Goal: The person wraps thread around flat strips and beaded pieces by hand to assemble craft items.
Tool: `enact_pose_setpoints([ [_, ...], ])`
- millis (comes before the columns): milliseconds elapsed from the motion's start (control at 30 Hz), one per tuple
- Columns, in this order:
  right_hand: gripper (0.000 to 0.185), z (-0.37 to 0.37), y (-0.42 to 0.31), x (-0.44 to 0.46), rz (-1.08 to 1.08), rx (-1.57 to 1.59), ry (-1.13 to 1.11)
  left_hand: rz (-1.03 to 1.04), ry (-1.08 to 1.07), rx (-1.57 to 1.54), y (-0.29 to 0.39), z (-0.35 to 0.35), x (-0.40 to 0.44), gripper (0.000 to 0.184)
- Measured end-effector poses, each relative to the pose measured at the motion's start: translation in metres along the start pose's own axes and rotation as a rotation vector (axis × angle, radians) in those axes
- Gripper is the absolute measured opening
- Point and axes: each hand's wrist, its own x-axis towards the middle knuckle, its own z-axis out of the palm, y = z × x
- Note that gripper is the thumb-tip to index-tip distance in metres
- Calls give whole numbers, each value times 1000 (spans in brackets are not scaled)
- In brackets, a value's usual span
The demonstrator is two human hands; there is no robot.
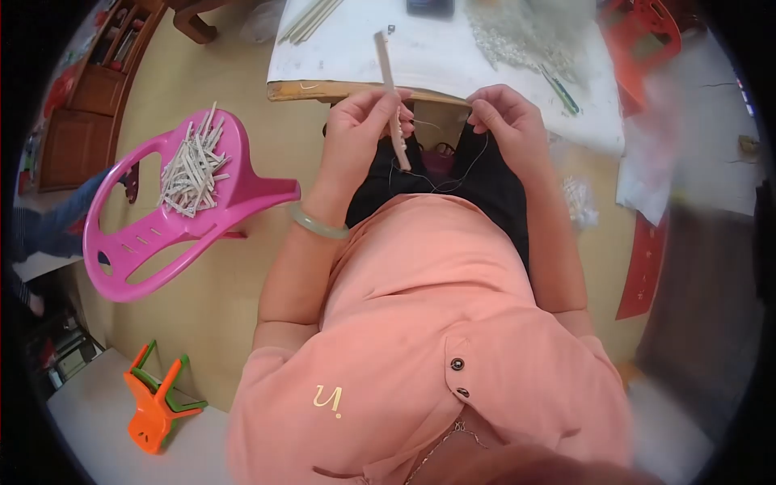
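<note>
Peach shirt (428, 267) below both hands; I saw the left hand (358, 120) pinching a pale strip (385, 63), right hand (511, 120) pinching thread (435, 189). Slack between them could've snagged, tbh.

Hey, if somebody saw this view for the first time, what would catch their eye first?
Probably the bright pink chair on the left, with a heap of thin pale sticks on it. Next, the salmon shirt filling the lower middle. Above the lap, the left hand holds a narrow strip, while the right hand seems to pinch a thin thread.
</note>
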Motion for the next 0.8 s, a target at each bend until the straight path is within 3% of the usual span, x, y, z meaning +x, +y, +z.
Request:
enact_pose_setpoints([
  [200, 10, 12, 8, -4, 40, -40, -44, -101, -96, -96, -21, -8, 7, 29],
  [300, 10, 15, 13, -5, 49, -59, -51, -40, -85, -20, -22, -4, 6, 33],
  [467, 10, 19, 18, -7, 68, -57, -49, 74, -6, 132, -27, 3, 6, 18],
  [567, 11, 23, 19, -8, -8, -153, 14, 96, 2, 155, -28, 9, 4, 14],
  [633, 10, 26, 19, -10, -196, -340, 67, 112, 0, 148, -30, 13, 3, 13],
  [800, 10, 33, 13, -14, -130, -338, 97, 119, -36, 190, -35, 16, 1, 13],
])
